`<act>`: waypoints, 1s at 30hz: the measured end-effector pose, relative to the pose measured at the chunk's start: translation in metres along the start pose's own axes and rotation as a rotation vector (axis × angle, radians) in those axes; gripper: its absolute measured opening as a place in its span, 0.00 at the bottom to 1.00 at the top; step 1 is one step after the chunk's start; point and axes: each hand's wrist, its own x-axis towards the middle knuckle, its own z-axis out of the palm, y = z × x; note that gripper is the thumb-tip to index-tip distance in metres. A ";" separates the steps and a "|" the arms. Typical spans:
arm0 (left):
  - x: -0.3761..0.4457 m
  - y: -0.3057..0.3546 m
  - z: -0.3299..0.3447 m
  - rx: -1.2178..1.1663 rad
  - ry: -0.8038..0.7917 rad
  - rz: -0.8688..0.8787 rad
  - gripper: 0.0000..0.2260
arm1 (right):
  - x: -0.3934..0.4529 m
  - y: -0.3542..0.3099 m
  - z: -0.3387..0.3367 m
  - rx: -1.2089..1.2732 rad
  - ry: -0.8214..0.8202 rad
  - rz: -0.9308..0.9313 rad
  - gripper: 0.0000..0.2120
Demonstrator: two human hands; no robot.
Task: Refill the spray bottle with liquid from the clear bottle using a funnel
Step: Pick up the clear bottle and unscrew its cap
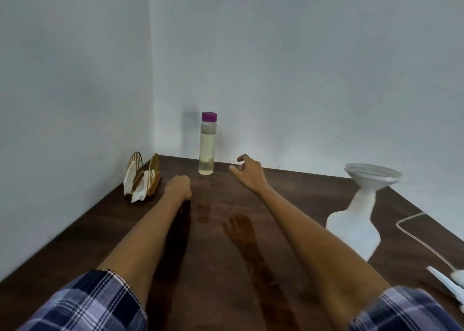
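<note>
1. The right hand (247,171) reached over the dark wooden tabletop (75,235) toward the clear bottle (207,145), its grip loose, fingers spread and lightly curled, grasping nothing and short of the bottle.
2. The left hand (178,187) was clenched into a fist that held nothing visible, low over the tabletop just in front and to the left of the clear bottle.
3. The clear bottle stood upright near the far edge of the tabletop, close to the wall, its purple cap (209,116) on and pale liquid filling most of it.
4. Both forearms were bare, with plaid sleeves (82,303) at the bottom of the view; the arms' reflections showed in the glossy tabletop.
5. The white spray bottle (356,225) stood well to the right, apart from both hands, appearing tilted in the wide-angle view, with a white funnel (372,177) seated in its open neck.
6. The spray head (449,284), off the bottle, lay on the tabletop at the right edge of the view, its thin dip tube (421,240) curving away across the wood.
7. A gold wire napkin holder (143,175) with white napkins sat in the far left corner, beside the wall.
</note>
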 end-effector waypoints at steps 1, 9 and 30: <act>0.008 0.001 0.000 0.042 -0.023 -0.001 0.14 | 0.008 0.002 0.013 -0.001 -0.024 0.005 0.23; 0.062 0.000 -0.017 0.123 -0.340 -0.114 0.26 | 0.089 -0.012 0.081 0.253 -0.020 0.121 0.41; 0.003 0.008 0.000 -0.313 -0.029 0.074 0.33 | 0.011 -0.024 0.019 0.171 -0.105 0.099 0.22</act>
